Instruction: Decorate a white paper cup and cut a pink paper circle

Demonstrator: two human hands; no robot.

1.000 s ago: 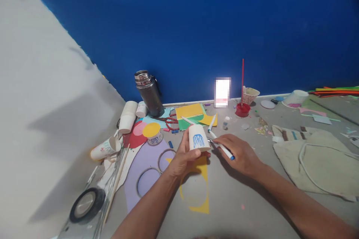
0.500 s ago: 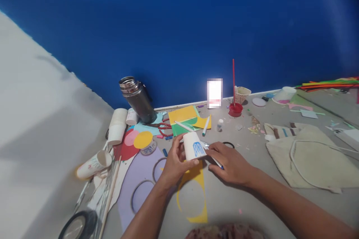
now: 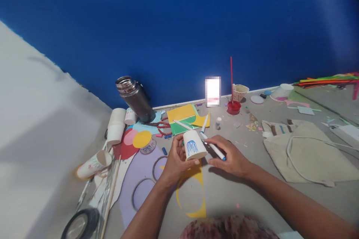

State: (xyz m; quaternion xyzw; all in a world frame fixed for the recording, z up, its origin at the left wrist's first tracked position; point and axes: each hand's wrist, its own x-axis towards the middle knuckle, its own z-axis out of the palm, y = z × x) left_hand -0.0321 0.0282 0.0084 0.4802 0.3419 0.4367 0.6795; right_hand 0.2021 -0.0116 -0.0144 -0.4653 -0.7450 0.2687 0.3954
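My left hand point(image 3: 175, 160) grips a white paper cup point(image 3: 194, 145), upside down and tilted, with blue scribbled lines on its side. My right hand point(image 3: 231, 157) holds a white marker with a blue end point(image 3: 214, 149), its tip at the cup's right side. Both hands hover over a yellow paper sheet with a round cut-out point(image 3: 193, 194) on the grey floor.
A steel flask point(image 3: 134, 99), stacked paper cups point(image 3: 115, 126), red scissors point(image 3: 159, 125), coloured paper sheets point(image 3: 183, 115) and loose markers lie behind the hands. A lilac sheet point(image 3: 140, 179) and tape roll point(image 3: 80, 224) lie left, a cloth bag point(image 3: 308, 153) right, a red paint pot point(image 3: 233, 107) by the blue wall.
The view shifted slightly down and right. My hands stayed together; the cup turned a little and the marker remains at its side.
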